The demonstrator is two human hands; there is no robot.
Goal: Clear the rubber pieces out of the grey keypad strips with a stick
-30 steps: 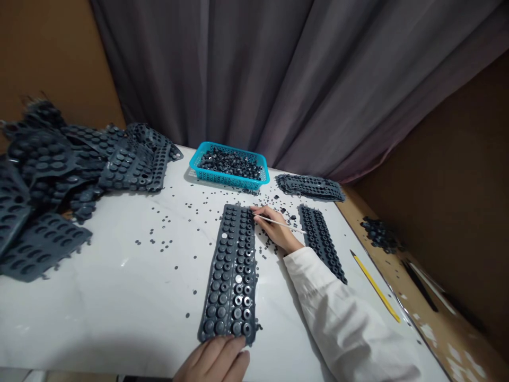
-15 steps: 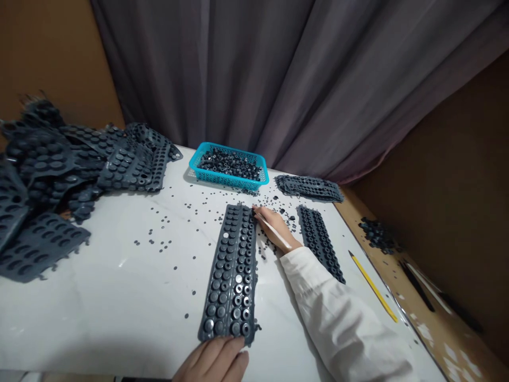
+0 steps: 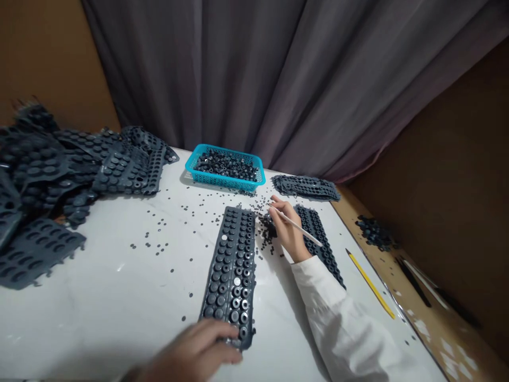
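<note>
Spreading across the view, the white counter (image 3: pixel 99 286) has open bare room in its near left half, while its right edge runs beside a brown board where a yellow pencil (image 3: pixel 369 284) lies along the rim. Heaped dark rubber sheets (image 3: pixel 59 170) crowd the far left corner. A long rubber strip (image 3: pixel 233 265) studded with round buttons lies lengthwise mid-counter; the left hand (image 3: pixel 194 353) rests with fingers spread flat on its near end. A second strip (image 3: pixel 320 241) lies just right of the right hand (image 3: pixel 288 231), and a small stack of sheets (image 3: pixel 306 187) sits behind it. At the far edge, a blue basket (image 3: pixel 225 172) holds a pile of small black rings. The right hand pinches a thin white stick (image 3: pixel 298 227), its tip among loose black bits (image 3: pixel 266 231) scattered beside the long strip's far end.
</note>
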